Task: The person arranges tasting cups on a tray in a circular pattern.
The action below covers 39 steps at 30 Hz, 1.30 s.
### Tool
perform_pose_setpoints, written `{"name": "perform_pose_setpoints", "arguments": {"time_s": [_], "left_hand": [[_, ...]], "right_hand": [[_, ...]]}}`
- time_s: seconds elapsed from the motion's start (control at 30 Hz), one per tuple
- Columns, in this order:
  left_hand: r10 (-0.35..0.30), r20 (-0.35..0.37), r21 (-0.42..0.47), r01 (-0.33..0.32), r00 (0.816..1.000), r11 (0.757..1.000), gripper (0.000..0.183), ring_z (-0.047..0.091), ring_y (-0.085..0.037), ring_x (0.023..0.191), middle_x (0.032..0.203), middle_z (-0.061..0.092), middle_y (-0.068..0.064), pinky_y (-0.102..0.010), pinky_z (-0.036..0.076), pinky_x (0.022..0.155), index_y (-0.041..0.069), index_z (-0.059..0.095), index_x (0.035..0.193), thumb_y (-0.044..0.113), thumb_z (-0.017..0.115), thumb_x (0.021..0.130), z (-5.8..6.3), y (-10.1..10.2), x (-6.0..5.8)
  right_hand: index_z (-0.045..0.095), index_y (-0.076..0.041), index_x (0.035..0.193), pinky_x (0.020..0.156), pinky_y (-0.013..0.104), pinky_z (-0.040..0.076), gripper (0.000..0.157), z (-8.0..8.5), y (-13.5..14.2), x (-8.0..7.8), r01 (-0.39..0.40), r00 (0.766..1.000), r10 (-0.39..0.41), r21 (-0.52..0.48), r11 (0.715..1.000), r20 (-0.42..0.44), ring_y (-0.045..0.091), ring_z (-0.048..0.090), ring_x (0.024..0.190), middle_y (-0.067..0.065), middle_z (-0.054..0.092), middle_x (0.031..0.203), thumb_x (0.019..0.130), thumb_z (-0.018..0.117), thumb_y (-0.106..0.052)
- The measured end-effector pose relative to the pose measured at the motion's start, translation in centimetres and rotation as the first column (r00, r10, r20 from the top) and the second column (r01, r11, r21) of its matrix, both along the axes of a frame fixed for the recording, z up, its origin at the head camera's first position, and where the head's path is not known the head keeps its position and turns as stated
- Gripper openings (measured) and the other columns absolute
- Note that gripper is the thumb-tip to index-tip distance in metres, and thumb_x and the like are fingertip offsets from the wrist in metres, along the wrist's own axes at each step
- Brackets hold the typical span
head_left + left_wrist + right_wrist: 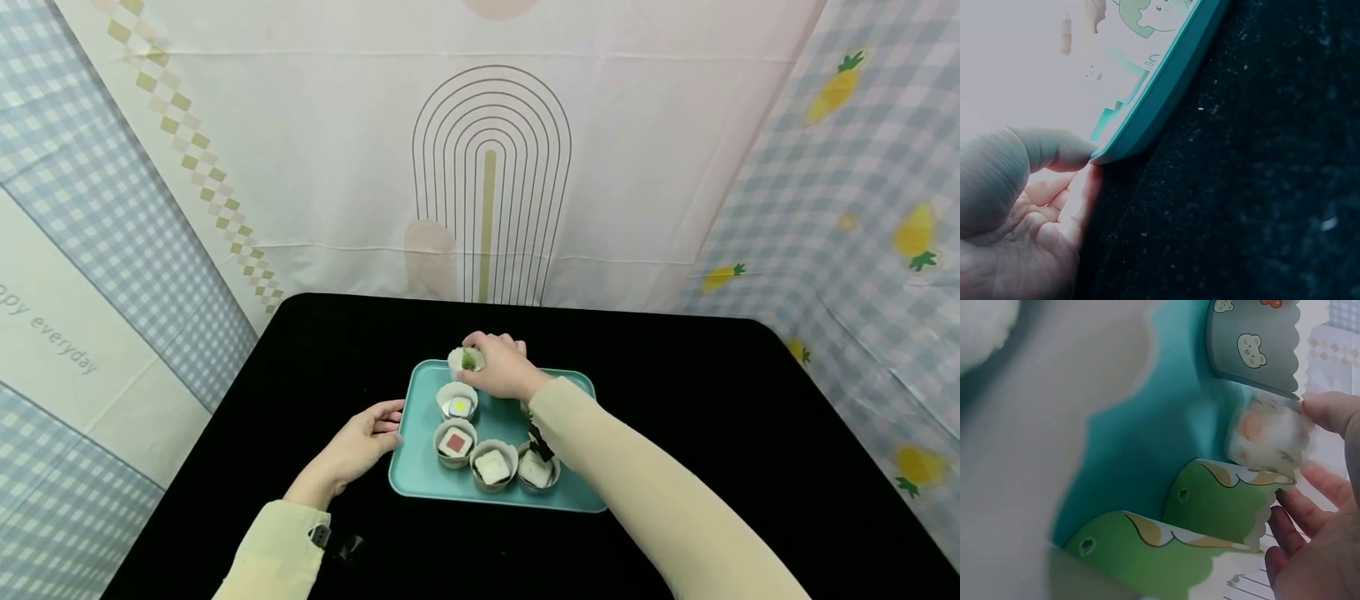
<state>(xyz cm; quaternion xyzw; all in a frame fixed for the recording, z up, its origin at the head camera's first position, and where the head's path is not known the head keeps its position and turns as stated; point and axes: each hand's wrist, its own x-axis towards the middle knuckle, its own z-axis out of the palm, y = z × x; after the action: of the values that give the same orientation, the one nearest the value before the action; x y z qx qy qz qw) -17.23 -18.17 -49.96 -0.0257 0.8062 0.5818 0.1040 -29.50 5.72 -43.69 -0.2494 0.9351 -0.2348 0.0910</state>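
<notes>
On the black table lies a teal tray (498, 421) bearing several paper baking cups with small square cakes in them. My left hand (360, 446) pinches the tray's left rim (1163, 97) between thumb and fingers. At the tray's far left, my right hand (502, 367) holds a white paper cup (454, 363) with something green in it. This cup (1266, 432) is blurred in the right wrist view, between thumb and fingers. Nearer stand a cup with a yellow-dotted cake (460, 406) and one with a red-topped cake (456, 442).
Two cups with plain white cakes (492, 467) stand along the tray's near side. My right sleeve (600, 442) crosses the tray and hides part of its right side. The black table (690, 392) surrounds the tray; a patterned curtain (637, 167) hangs behind.
</notes>
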Motion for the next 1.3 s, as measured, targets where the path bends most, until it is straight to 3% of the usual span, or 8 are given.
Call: {"name": "perform_pose_setpoints", "arguments": {"time_s": [0.17, 0.3, 0.53, 0.87, 1.3], "left_hand": [[-0.005, 0.001, 0.010, 0.005, 1.000, 1.000, 0.053, 0.056, -0.021, 0.105, 0.122, 0.054, -0.009, -0.038, 0.050, 0.088, 0.012, 0.047, 0.142, 0.003, 0.061, 0.092, 0.1, 0.1, 0.0], [-0.007, 0.001, 0.006, 0.007, 1.000, 1.000, 0.053, 0.056, -0.021, 0.105, 0.122, 0.054, -0.008, -0.038, 0.050, 0.088, 0.013, 0.047, 0.142, 0.004, 0.062, 0.092, 0.1, 0.1, -0.1], [-0.008, 0.008, 0.006, 0.008, 1.000, 1.000, 0.053, 0.057, -0.021, 0.104, 0.123, 0.054, -0.009, -0.038, 0.050, 0.089, 0.013, 0.046, 0.143, 0.005, 0.061, 0.093, 0.1, -0.1, -0.1], [-0.013, 0.007, 0.007, 0.013, 1.000, 1.000, 0.053, 0.056, -0.022, 0.105, 0.123, 0.053, -0.009, -0.039, 0.050, 0.089, 0.013, 0.045, 0.143, 0.005, 0.061, 0.093, 0.2, -0.6, 0.1], [-0.004, 0.004, 0.005, 0.004, 1.000, 1.000, 0.054, 0.056, -0.023, 0.105, 0.121, 0.054, -0.010, -0.037, 0.050, 0.088, 0.009, 0.045, 0.143, 0.000, 0.059, 0.091, -0.1, -0.8, -0.4]], "right_hand": [[0.048, -0.016, 0.142, 0.094, 0.047, 0.025, 0.054, -0.1, 0.3, 0.1, -0.007, 1.000, 0.007, 0.005, 1.000, 0.016, 0.028, 0.040, 0.121, 0.004, 0.054, 0.133, 0.096, 0.057, -0.043], [0.049, -0.018, 0.142, 0.090, 0.045, 0.026, 0.044, 0.0, 0.6, 0.3, -0.014, 1.000, 0.015, 0.039, 0.999, -0.028, 0.029, 0.040, 0.119, 0.005, 0.055, 0.132, 0.101, 0.051, -0.033], [0.053, -0.021, 0.140, 0.086, 0.044, 0.025, 0.040, 0.0, 0.6, 0.5, -0.033, 0.995, 0.044, 0.110, 0.993, -0.093, 0.030, 0.039, 0.119, 0.005, 0.054, 0.131, 0.100, 0.053, -0.026], [0.054, -0.022, 0.138, 0.085, 0.042, 0.025, 0.040, -0.1, 0.3, 0.6, -0.043, 0.992, 0.060, 0.154, 0.987, -0.107, 0.026, 0.039, 0.112, 0.004, 0.055, 0.129, 0.099, 0.055, -0.029], [0.054, -0.020, 0.139, 0.087, 0.042, 0.027, 0.042, 0.2, 0.3, 1.0, -0.050, 0.994, 0.067, 0.186, 0.981, -0.085, 0.028, 0.039, 0.116, 0.006, 0.054, 0.128, 0.098, 0.056, -0.030]]}}
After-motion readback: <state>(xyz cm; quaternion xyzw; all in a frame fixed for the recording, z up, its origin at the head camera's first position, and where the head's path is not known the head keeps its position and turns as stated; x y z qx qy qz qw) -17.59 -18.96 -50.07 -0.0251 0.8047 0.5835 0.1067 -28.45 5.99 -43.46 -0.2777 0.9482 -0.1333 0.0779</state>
